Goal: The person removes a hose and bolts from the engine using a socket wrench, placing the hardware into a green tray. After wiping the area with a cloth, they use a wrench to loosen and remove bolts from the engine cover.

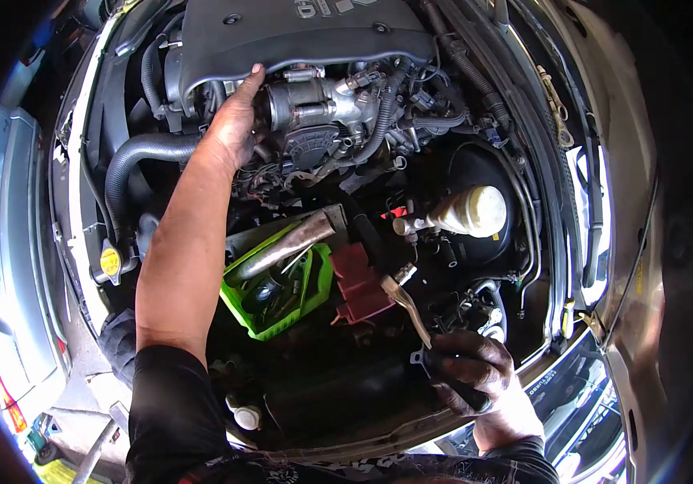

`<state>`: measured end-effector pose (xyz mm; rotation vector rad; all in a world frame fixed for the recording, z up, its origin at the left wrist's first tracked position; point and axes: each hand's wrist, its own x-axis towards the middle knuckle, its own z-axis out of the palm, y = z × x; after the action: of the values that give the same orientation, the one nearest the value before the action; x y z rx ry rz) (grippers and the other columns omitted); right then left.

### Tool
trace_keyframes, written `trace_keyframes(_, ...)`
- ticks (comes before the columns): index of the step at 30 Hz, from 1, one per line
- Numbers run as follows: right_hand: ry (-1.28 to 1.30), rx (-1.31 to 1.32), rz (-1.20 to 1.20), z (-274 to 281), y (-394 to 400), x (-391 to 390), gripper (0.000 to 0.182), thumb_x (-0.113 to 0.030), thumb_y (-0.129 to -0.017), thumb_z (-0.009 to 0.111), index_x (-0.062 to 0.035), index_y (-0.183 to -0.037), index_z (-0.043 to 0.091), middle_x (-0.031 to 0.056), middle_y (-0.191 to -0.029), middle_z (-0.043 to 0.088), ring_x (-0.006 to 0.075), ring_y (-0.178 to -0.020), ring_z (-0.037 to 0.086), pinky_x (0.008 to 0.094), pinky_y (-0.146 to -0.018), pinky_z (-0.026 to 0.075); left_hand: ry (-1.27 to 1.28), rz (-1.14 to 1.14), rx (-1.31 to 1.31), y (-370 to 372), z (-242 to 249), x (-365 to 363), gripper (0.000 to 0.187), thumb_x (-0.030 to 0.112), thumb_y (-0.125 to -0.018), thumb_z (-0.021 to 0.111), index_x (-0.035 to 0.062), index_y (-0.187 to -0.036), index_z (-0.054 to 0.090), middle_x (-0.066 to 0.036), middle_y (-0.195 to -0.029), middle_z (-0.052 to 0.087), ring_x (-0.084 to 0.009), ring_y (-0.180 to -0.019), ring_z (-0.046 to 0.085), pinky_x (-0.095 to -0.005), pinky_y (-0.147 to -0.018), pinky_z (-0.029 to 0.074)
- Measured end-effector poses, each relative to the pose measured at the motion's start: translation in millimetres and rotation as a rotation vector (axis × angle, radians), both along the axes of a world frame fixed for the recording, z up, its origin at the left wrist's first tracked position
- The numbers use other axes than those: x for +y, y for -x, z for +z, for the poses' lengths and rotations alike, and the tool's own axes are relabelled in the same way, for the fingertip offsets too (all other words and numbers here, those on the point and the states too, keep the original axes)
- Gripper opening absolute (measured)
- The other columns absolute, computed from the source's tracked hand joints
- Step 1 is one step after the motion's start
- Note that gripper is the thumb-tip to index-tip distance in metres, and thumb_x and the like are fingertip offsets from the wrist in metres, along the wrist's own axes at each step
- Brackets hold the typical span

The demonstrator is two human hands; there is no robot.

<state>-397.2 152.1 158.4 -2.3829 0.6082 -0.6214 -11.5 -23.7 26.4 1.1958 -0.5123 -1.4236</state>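
Note:
My left hand (235,129) reaches into the engine beside the silver metal throttle body (302,101). Its thumb is stretched up to the lower edge of the black engine cover (306,36), while the other fingers are hidden behind the hand. Lower right, my right hand (471,373), its fingers dark with grime, is closed around the handle of a ratchet (409,305). The ratchet's head points up and left, with a short socket (404,273) on it. A small dark tab with a hole (417,357) shows at the fingertips of that hand.
A green tray (282,324) of tools sits in the engine bay, with a metal tube (286,250) lying across it. Beside it is a dark red box-shaped cover (356,282). A whitish fluid reservoir (475,211) stands to the right, and a thick black hose (141,153) curves at left.

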Motion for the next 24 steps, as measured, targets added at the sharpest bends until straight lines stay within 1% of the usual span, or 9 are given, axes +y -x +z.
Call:
trace_keyframes(1, -0.009, -0.013, -0.003, 0, -1, -1, 0.031, -0.004, -0.075, 0.079, -0.0015, -0.102, 0.065, 0.0237, -0.11, 0.067, 0.0327, -0.092, 0.073, 0.0374, -0.071, 0.062, 0.012, 0.014, -0.002, 2, 4, 1, 0.096, 0.073, -0.086, 0.058, 0.0066, -0.151, 0.036, -0.017, -0.146, 0.049, -0.0319, -0.139, 0.04, -0.0545, -0.113, 0.025)
trace_keyframes(4, -0.018, -0.021, -0.002, 0, -1, -1, 0.03, -0.003, -0.076, 0.078, -0.0014, -0.104, 0.065, 0.0238, -0.11, 0.067, 0.0329, -0.092, 0.073, 0.0374, -0.071, 0.062, 0.013, -0.023, 0.041, -3, -7, -3, 0.097, 0.074, -0.085, 0.057, 0.0069, -0.152, 0.035, -0.018, -0.148, 0.047, -0.0327, -0.138, 0.041, -0.0542, -0.115, 0.022)
trace_keyframes(7, -0.051, -0.038, -0.019, 1, -1, 0, 0.029, -0.003, -0.077, 0.077, -0.0013, -0.104, 0.065, 0.0244, -0.11, 0.067, 0.0331, -0.092, 0.073, 0.0375, -0.071, 0.062, 0.003, -0.013, 0.04, -7, -16, -2, 0.101, 0.075, -0.085, 0.057, 0.0021, -0.152, 0.034, -0.019, -0.149, 0.046, -0.0332, -0.138, 0.04, -0.053, -0.117, 0.02)
trace_keyframes(10, -0.069, -0.045, -0.023, 1, -1, 0, 0.03, -0.002, -0.077, 0.077, -0.0013, -0.104, 0.065, 0.0248, -0.11, 0.067, 0.0332, -0.091, 0.073, 0.0376, -0.071, 0.062, -0.033, 0.037, 0.038, -11, -19, 2, 0.104, 0.076, -0.085, 0.054, -0.003, -0.15, 0.034, -0.021, -0.149, 0.046, -0.0331, -0.138, 0.041, -0.0515, -0.117, 0.02)
trace_keyframes(13, -0.077, -0.053, -0.013, 0, -1, -1, 0.03, -0.003, -0.077, 0.079, -0.0012, -0.104, 0.065, 0.0248, -0.11, 0.067, 0.0333, -0.091, 0.073, 0.0374, -0.071, 0.062, -0.057, 0.07, 0.065, -15, -26, -4, 0.107, 0.077, -0.086, 0.052, -0.0067, -0.149, 0.034, -0.021, -0.148, 0.047, -0.0327, -0.136, 0.042, -0.0525, -0.116, 0.02)
trace_keyframes(16, -0.07, -0.06, -0.01, 1, -3, -3, 0.03, -0.003, -0.077, 0.079, -0.0012, -0.104, 0.065, 0.0247, -0.11, 0.067, 0.0333, -0.092, 0.073, 0.0372, -0.071, 0.062, -0.056, 0.002, 0.102, -17, -22, -7, 0.107, 0.079, -0.085, 0.05, -0.0048, -0.15, 0.032, -0.021, -0.15, 0.044, -0.033, -0.137, 0.041, -0.0541, -0.116, 0.019)
trace_keyframes(19, -0.072, -0.056, -0.015, 0, -3, -2, 0.03, -0.004, -0.077, 0.079, -0.0011, -0.103, 0.065, 0.0248, -0.111, 0.067, 0.0334, -0.092, 0.073, 0.0375, -0.072, 0.062, -0.037, 0.021, 0.046, -8, -10, -4, 0.106, 0.078, -0.086, 0.05, -0.0026, -0.152, 0.031, -0.021, -0.151, 0.043, -0.0333, -0.136, 0.041, -0.0549, -0.115, 0.018)
trace_keyframes(24, -0.07, -0.042, -0.016, 1, -1, -1, 0.029, -0.005, -0.078, 0.08, -0.0006, -0.103, 0.066, 0.0251, -0.111, 0.067, 0.0339, -0.093, 0.073, 0.0386, -0.073, 0.062, -0.013, -0.005, 0.045, -5, -4, 3, 0.107, 0.079, -0.086, 0.049, 0.0, -0.154, 0.028, -0.021, -0.154, 0.04, -0.0353, -0.141, 0.036, -0.0568, -0.117, 0.014)
